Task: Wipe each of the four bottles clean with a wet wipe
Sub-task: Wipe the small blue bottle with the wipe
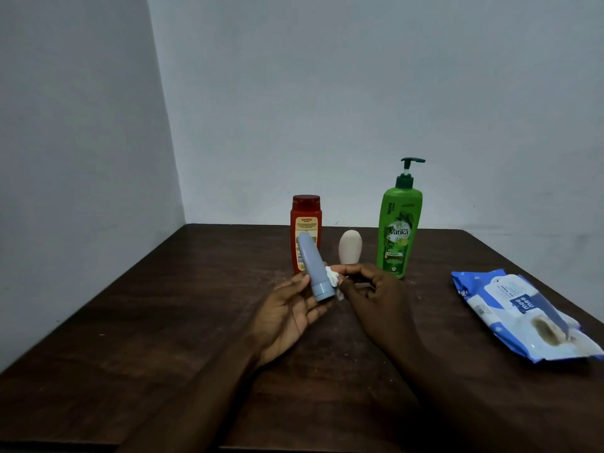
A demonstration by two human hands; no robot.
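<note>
Above the middle of a dark brown wooden table (163, 305), lifted in the left hand (287, 308): a slim grey-blue plastic tube bottle (312, 263), tilted, with the flat cap end low and toward the camera and the rounded end pointing up and away. Left hand palm up, thumb at the left side of the tube and fingers curled under it, gripping it near the cap. Just right of the cap and touching the tube: a small crumpled white wet wipe (332, 278), pinched between thumb and fingertips of the right hand (369, 289). Right hand with its back toward the camera, fingers bent around the wipe, not spread wide.

Behind the hands, upright near the far edge of the table, three more bottles in a row, each apart from the others. At left a red plastic bottle (305, 220) with dark red cap and yellow label, partly hidden behind the tube. In the middle a small rounded cream-coloured bottle (349, 246), its lower part hidden by the right hand. At right a tall green pump bottle (397, 230) with dark green pump head, spout turned to the right.

At the right side of the table, well apart from the bottles, lying flat: a blue and white soft pack of wet wipes (523, 315), with a dark oval opening on its near part. Behind everything, a plain grey wall (359, 93).
</note>
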